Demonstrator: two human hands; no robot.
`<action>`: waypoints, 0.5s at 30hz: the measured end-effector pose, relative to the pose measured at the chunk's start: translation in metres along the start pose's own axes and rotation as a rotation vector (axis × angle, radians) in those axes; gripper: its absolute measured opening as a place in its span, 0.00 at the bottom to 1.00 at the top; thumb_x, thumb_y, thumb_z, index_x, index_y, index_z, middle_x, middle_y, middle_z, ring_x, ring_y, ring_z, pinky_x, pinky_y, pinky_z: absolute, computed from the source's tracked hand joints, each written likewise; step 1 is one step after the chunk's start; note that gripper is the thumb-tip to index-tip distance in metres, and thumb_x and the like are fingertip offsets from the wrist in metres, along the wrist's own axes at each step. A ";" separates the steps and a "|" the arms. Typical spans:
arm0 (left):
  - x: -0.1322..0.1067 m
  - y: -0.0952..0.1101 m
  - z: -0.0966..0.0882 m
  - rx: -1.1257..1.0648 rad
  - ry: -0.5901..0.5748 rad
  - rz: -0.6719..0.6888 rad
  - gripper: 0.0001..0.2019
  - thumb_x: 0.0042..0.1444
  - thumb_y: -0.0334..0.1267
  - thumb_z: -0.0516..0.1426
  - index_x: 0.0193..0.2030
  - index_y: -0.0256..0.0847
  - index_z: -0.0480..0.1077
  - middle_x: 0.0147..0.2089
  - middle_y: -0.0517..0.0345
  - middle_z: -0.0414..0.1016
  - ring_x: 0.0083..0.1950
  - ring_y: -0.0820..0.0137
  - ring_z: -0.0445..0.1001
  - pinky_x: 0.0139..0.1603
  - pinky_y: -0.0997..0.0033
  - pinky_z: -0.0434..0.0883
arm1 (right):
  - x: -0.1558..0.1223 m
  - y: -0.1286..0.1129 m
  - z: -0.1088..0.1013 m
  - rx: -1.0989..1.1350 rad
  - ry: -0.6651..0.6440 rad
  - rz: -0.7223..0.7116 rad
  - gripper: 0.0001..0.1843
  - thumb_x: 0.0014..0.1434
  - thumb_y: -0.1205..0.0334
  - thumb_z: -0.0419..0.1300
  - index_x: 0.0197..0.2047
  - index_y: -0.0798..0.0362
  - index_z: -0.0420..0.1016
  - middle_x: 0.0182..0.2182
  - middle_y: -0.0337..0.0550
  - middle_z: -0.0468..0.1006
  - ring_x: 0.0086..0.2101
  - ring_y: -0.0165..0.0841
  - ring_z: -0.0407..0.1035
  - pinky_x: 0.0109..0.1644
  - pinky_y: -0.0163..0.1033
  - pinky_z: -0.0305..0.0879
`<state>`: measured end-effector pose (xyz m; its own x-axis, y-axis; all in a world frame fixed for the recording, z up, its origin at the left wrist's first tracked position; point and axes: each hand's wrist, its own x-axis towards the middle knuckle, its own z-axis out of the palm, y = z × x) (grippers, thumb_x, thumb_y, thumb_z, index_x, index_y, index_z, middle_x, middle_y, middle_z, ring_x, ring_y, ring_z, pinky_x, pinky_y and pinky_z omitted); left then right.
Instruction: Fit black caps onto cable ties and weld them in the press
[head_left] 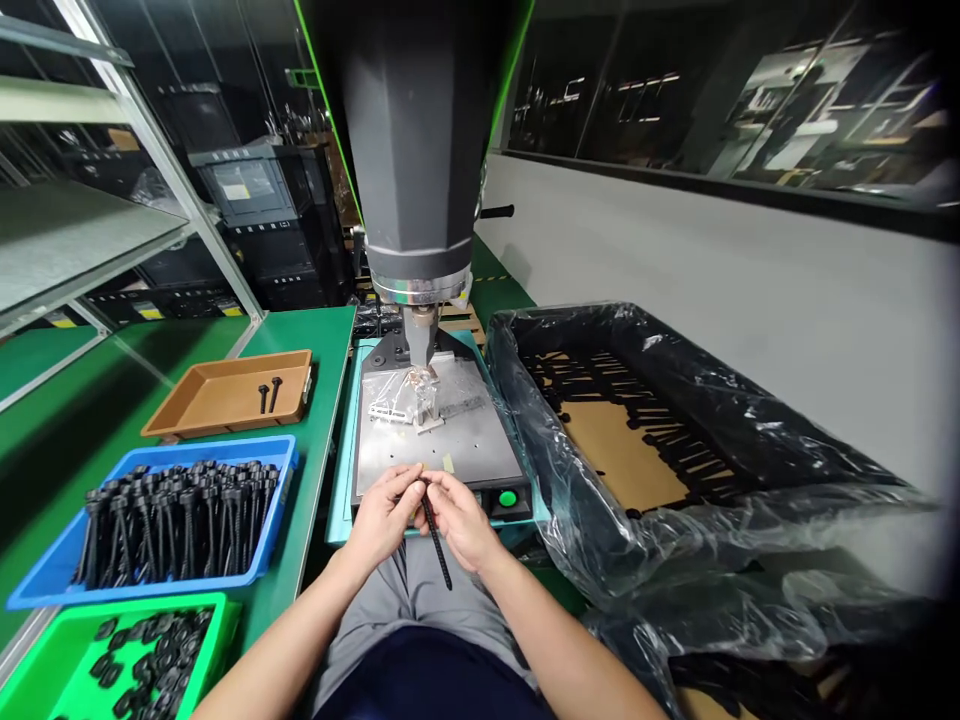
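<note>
Just in front of the machine's metal plate, my left hand and my right hand meet fingertip to fingertip. Both are closed on the upper end of a slim black ribbed stick, which slants down toward my lap. Fingers cover the top of the stick, so its head is hidden. Beyond the hands, a small clear-looking fixture stands on the plate. Directly above it is the metal tip of a large grey press-like machine head.
On the left bench are a brown tray with two black pieces, a blue bin packed with black ribbed sticks, and a green bin of small black parts. A plastic-lined box holds rows of black pieces at right. A green button sits on the machine base.
</note>
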<state>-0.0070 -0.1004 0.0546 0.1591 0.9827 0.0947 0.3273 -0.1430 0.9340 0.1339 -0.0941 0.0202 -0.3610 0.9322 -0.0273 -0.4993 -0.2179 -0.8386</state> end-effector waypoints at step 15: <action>0.097 -0.062 -0.059 -0.653 0.331 -0.285 0.18 0.46 0.51 0.64 0.36 0.38 0.75 0.55 0.49 0.71 0.57 0.63 0.66 0.47 0.67 0.68 | 0.112 0.016 -0.046 -0.078 0.267 0.028 0.32 0.51 0.49 0.65 0.55 0.53 0.62 0.28 0.38 0.76 0.19 0.25 0.64 0.18 0.28 0.56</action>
<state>-0.0665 0.0108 0.0265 -0.1679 0.9698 -0.1769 -0.3164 0.1169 0.9414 0.1218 0.0206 -0.0216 -0.1483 0.9715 -0.1850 -0.4263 -0.2316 -0.8745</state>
